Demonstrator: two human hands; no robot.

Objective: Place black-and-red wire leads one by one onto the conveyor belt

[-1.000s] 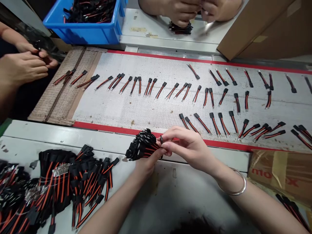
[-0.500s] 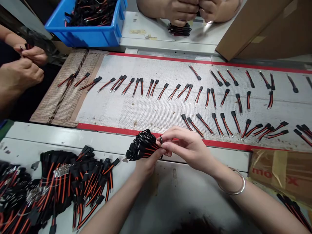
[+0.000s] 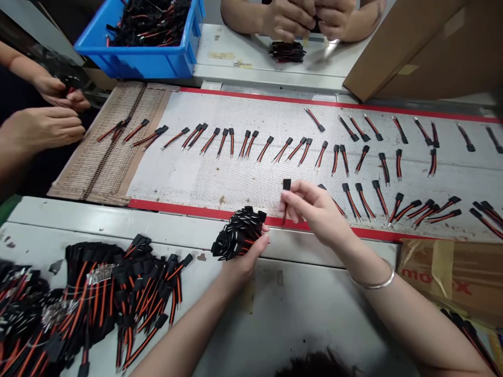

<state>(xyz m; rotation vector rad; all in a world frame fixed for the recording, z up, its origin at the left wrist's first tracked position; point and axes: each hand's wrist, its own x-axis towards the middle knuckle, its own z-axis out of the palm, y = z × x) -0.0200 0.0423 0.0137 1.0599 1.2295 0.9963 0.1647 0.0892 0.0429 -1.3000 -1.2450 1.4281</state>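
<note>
My left hand (image 3: 248, 257) is closed around a thick bunch of short connector cables (image 3: 239, 233), their black ends fanned upward and red-and-black wires running into my palm. My right hand (image 3: 308, 207) pinches a single connector cable (image 3: 286, 185) between thumb and fingers, its black end up and its wire hanging down. This hand is over the near red edge of the mesh conveyor belt (image 3: 188, 180), apart from the bunch. Similar cables lie in loose rows along the belt, some of them partly hidden behind my right hand.
Piles of bundled cables (image 3: 98, 283) lie at the left on the near table. A blue bin (image 3: 149, 60) full of cables stands beyond the belt, a cardboard box (image 3: 424, 52) at the far right, another box (image 3: 451, 277) at the near right. Co-workers' hands (image 3: 310, 18) work across the belt and at the left.
My right hand has moved away from the bunch, up and to the right over the belt edge, with one cable in it. My left hand with the bunch shifted slightly right.
</note>
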